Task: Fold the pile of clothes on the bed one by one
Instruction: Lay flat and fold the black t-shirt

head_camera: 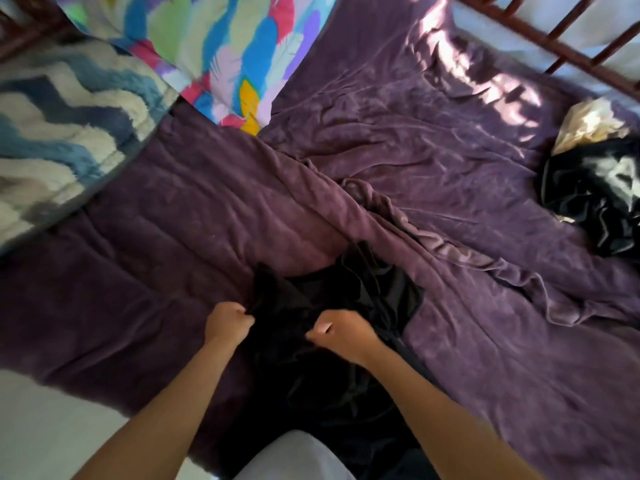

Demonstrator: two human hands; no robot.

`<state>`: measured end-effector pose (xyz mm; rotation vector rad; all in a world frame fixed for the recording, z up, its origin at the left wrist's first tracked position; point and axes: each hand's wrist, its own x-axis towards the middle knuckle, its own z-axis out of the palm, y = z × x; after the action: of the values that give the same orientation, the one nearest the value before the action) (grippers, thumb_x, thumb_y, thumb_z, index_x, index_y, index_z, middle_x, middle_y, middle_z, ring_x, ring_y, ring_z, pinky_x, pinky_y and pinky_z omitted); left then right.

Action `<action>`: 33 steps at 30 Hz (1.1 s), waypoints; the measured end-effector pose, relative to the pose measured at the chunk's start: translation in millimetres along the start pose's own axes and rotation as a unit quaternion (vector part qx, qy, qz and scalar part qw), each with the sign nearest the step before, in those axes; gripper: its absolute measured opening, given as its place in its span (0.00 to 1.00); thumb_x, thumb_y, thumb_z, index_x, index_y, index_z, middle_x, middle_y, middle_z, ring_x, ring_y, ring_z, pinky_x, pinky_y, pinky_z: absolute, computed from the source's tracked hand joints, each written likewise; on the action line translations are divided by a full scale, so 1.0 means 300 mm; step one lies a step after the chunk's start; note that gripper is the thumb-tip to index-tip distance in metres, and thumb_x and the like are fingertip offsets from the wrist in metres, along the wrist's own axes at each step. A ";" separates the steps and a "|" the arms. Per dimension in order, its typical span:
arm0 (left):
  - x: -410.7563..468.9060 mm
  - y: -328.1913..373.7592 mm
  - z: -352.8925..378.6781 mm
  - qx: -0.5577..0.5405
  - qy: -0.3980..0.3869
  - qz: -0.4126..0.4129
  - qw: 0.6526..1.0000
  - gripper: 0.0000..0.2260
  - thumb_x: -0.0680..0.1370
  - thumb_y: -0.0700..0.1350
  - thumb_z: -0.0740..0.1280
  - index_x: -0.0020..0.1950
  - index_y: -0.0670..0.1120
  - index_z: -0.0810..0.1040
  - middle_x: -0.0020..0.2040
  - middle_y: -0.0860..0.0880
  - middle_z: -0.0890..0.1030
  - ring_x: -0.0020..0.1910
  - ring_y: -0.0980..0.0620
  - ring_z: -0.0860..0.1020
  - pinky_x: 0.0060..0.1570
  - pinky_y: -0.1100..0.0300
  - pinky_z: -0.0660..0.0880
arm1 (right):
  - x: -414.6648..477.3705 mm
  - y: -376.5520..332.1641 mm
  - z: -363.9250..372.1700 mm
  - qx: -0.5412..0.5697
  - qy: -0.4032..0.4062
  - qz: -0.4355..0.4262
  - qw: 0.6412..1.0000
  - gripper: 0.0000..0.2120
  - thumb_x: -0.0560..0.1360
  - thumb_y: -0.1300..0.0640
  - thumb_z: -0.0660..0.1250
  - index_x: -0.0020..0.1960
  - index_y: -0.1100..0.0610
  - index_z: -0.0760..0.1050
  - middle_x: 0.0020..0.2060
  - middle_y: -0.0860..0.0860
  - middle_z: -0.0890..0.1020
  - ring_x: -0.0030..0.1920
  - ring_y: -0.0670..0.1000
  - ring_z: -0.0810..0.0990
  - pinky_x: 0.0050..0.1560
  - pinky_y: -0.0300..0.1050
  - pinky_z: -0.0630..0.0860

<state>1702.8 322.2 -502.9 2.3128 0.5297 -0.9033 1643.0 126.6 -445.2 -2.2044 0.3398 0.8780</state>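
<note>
Garment (pixel 346 292) near bed edge; clothes pile (pixel 595 192) far right; pillows (pixel 62 126) far left.

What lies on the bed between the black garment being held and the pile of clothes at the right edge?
Only rumpled purple bedspread lies between the black garment and the pile, per the head view.

**Purple bed in patchy sunlight**

A rumpled purple bedspread (pixel 398 140) covers the bed. Sunlight falls in broken patches near the dark red wooden rail (pixel 540 39) (top right). A feather-patterned quilt (pixel 221 46) and a shaggy blue-and-white zigzag blanket (pixel 59 109) lie upper left. Pale floor (pixel 45 427) shows lower left.
</note>
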 end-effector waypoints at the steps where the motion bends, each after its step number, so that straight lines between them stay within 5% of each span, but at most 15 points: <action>1: 0.011 -0.043 -0.037 -0.057 0.014 -0.039 0.998 0.14 0.71 0.33 0.67 0.28 0.45 0.70 0.26 0.44 0.78 0.29 0.46 0.80 0.35 0.55 0.78 | 0.036 0.025 -0.035 -0.033 0.097 0.044 0.994 0.11 0.75 0.52 0.66 0.52 0.58 0.78 0.52 0.55 0.81 0.57 0.56 0.76 0.52 0.45 0.71; 3: 0.022 -0.108 -0.105 -0.154 0.029 -0.098 0.983 0.08 0.72 0.30 0.67 0.36 0.42 0.75 0.26 0.45 0.76 0.17 0.56 0.75 0.25 0.61 0.77 | 0.096 0.078 -0.091 -0.101 0.182 0.106 0.972 0.16 0.76 0.53 0.64 0.62 0.57 0.73 0.60 0.55 0.75 0.63 0.57 0.69 0.57 0.47 0.70; 5: 0.021 -0.141 -0.156 -0.165 0.053 -0.105 0.979 0.05 0.72 0.31 0.68 0.43 0.39 0.78 0.27 0.46 0.76 0.17 0.57 0.74 0.26 0.61 0.77 | 0.135 0.120 -0.117 -0.191 0.149 0.141 0.960 0.27 0.76 0.53 0.65 0.72 0.54 0.61 0.69 0.55 0.64 0.69 0.58 0.61 0.64 0.51 0.65; 9: -0.005 -0.134 -0.212 -0.004 0.108 -0.033 0.994 0.08 0.74 0.37 0.67 0.51 0.40 0.82 0.44 0.42 0.83 0.45 0.42 0.81 0.50 0.50 0.77 | 0.197 0.140 -0.125 -0.352 0.074 0.046 0.932 0.41 0.74 0.52 0.66 0.77 0.48 0.42 0.76 0.52 0.42 0.76 0.57 0.44 0.72 0.56 0.52; 12: -0.014 -0.053 -0.192 0.077 0.129 0.018 0.988 0.16 0.75 0.36 0.62 0.62 0.43 0.77 0.59 0.39 0.76 0.57 0.37 0.75 0.55 0.48 0.72 | 0.241 0.124 -0.123 -0.381 0.028 0.035 0.923 0.44 0.74 0.51 0.66 0.76 0.46 0.37 0.77 0.51 0.41 0.72 0.58 0.58 0.68 0.56 0.60; 14: 0.002 0.025 -0.150 0.099 0.106 0.067 0.987 0.19 0.77 0.42 0.62 0.67 0.43 0.71 0.64 0.38 0.72 0.62 0.37 0.70 0.60 0.48 0.68 | 0.253 0.126 -0.121 -0.351 -0.005 0.089 0.932 0.43 0.76 0.48 0.64 0.76 0.46 0.35 0.76 0.52 0.52 0.66 0.58 0.69 0.66 0.54 0.62; 18: 0.054 0.156 -0.048 0.136 0.000 0.037 0.990 0.32 0.76 0.62 0.60 0.72 0.42 0.62 0.68 0.41 0.67 0.68 0.41 0.65 0.62 0.44 0.65 | 0.207 0.170 -0.126 -0.347 0.041 0.142 0.926 0.37 0.77 0.47 0.62 0.77 0.50 0.43 0.66 0.52 0.71 0.63 0.56 0.72 0.64 0.52 0.63; 22: 0.062 0.182 0.000 0.180 0.036 -0.013 0.983 0.18 0.77 0.52 0.62 0.65 0.47 0.70 0.63 0.44 0.74 0.63 0.43 0.70 0.61 0.45 0.63 | 0.077 0.216 -0.160 -0.313 0.146 0.175 0.922 0.27 0.75 0.52 0.64 0.71 0.51 0.59 0.63 0.52 0.72 0.63 0.56 0.70 0.60 0.51 0.66; 29: 0.005 0.297 -0.127 -0.003 0.107 0.193 0.975 0.09 0.77 0.43 0.64 0.56 0.45 0.78 0.54 0.45 0.80 0.54 0.42 0.77 0.53 0.51 0.72 | -0.253 0.316 -0.307 -0.208 0.295 0.290 0.886 0.16 0.72 0.56 0.66 0.59 0.57 0.72 0.57 0.55 0.77 0.59 0.59 0.73 0.54 0.50 0.68; 33: -0.110 0.421 -0.252 -0.124 0.101 0.324 0.932 0.09 0.74 0.36 0.67 0.53 0.39 0.81 0.50 0.41 0.82 0.51 0.43 0.79 0.50 0.57 0.72 | -0.434 0.307 -0.371 -0.125 0.421 0.318 0.840 0.14 0.71 0.57 0.67 0.56 0.56 0.76 0.55 0.56 0.78 0.57 0.60 0.73 0.54 0.51 0.65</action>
<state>1785.0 272.6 -386.5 2.1360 -0.0594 -0.2646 1558.4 -20.0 -349.9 -2.6646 1.5183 0.1775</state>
